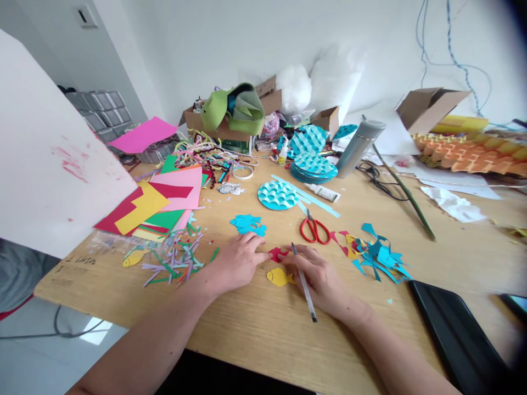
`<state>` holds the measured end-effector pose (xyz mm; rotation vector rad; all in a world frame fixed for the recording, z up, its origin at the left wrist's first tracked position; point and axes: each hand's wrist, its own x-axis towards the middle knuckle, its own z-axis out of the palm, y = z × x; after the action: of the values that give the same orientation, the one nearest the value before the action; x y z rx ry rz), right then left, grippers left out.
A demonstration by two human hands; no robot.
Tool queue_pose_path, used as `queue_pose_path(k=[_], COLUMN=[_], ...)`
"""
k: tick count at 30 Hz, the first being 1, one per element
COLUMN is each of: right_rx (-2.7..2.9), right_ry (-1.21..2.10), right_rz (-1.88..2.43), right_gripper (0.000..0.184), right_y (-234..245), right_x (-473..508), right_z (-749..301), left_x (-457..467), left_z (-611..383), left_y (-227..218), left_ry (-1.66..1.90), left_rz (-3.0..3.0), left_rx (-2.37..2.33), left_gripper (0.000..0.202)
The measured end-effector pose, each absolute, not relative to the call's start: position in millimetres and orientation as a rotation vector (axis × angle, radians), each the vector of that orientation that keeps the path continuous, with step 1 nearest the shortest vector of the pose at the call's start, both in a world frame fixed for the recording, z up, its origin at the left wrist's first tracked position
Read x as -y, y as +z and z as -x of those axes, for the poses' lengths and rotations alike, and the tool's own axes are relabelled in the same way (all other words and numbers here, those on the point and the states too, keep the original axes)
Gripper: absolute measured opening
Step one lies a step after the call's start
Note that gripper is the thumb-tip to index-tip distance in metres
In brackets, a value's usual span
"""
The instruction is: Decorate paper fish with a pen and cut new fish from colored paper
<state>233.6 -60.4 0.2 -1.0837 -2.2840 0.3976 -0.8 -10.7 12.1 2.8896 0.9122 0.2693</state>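
Holding small red paper cut-out (278,254) down, near centre of light wooden table (267,334), our left hand (236,264) has fingers together on it; our right hand (321,281) is clamped on thin grey pen (305,286). Yellow paper fish (279,277) and blue paper fish (248,225) look finished; we judge red one still pending.

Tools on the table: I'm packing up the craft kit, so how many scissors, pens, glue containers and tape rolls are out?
scissors: 1
pen, in the right hand: 1
glue: 2, a tube and a small bottle
tape roll: 1
Total: 5
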Motion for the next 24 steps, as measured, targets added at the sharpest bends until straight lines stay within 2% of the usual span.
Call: queue_pose_path(k=[6,13,21,24], right_rx=[2.244,2.123,1.972,1.952], right_ry=[0.339,0.298,0.233,0.245], right_rz=[1.132,1.151,1.207,1.154], right_gripper=[0.041,0.040,0.031,0.031], right_y=[-3.9,-8.0,-5.1,4.6], right_x=[59.3,58.9,56.8,60.4], right_z=[-236.7,-235.8,-235.9,-238.2], left_x=[9.6,8.0,8.1,11.1], left_z=[0.8,1.6,2.5,1.8], left_y=[11.6,11.9,10.3,15.7], left_ry=[0.273,0.277,0.334,0.360], left_rz=[-2.880,-2.859,-2.834,-2.801], left_rx=[-0.954,-0.963,-0.949,-0.857], left_gripper=[0.040,0.042,0.045,0.040])
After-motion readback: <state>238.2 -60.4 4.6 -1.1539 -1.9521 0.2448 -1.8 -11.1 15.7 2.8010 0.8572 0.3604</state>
